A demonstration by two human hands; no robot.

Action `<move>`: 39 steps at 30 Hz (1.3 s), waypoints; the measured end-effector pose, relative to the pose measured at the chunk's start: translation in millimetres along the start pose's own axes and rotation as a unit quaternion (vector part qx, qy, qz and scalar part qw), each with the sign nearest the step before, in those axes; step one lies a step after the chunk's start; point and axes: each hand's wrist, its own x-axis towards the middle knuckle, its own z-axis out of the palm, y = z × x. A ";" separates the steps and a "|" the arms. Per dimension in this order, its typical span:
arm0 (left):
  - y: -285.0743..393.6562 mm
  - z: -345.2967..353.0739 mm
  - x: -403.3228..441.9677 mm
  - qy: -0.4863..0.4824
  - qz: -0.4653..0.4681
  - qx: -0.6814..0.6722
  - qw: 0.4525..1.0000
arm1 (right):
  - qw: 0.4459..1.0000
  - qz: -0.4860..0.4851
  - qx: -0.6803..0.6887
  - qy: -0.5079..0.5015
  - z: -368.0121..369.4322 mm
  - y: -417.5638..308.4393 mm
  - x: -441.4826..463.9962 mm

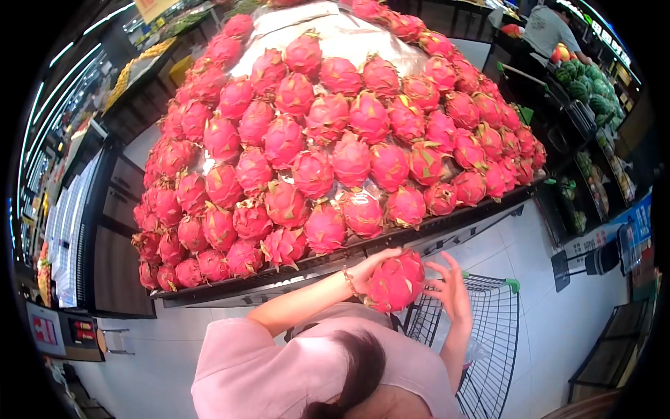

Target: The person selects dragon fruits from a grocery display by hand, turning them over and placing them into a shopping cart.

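Note:
My left hand (pixel 368 271), with a beaded bracelet at the wrist, holds a pink-red dragon fruit (pixel 396 281) in front of my body. Its fingers are partly hidden by the fruit. My right hand (pixel 450 290) is beside the fruit's right side, its fingers spread and curved; I cannot tell whether the fingertips touch it. Just beyond my hands rises a large sloping heap of dragon fruits (pixel 314 173) with green-tipped scales, held by the dark rim of a display stand (pixel 349 250). One fruit (pixel 362 213) at the front has clear plastic film over it.
A wire shopping cart (pixel 494 342) with green corners stands at my right, with a clear plastic bag (pixel 477 349) inside. Further right are a dark display stand (pixel 586 178), watermelons (pixel 590 87) and another person (pixel 551 31). Dark cabinets (pixel 115 230) stand on the left, over a tiled floor (pixel 167 342).

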 end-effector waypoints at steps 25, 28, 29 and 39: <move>418.8 107.6 -200.7 0.253 0.665 0.242 0.660 | 0.977 -0.013 -0.019 0.211 -48.7 74.6 -23.0; 495.7 76.2 -208.2 0.469 0.675 0.364 0.438 | 0.974 -0.002 -0.048 0.220 -44.4 81.7 -22.1; 514.6 66.9 -209.2 0.517 0.667 0.411 0.345 | 0.973 0.003 -0.059 0.222 -42.2 84.3 -21.1; 547.1 36.6 -174.9 0.670 0.326 0.656 0.116 | 0.959 0.024 -0.104 0.263 -17.1 89.7 -12.7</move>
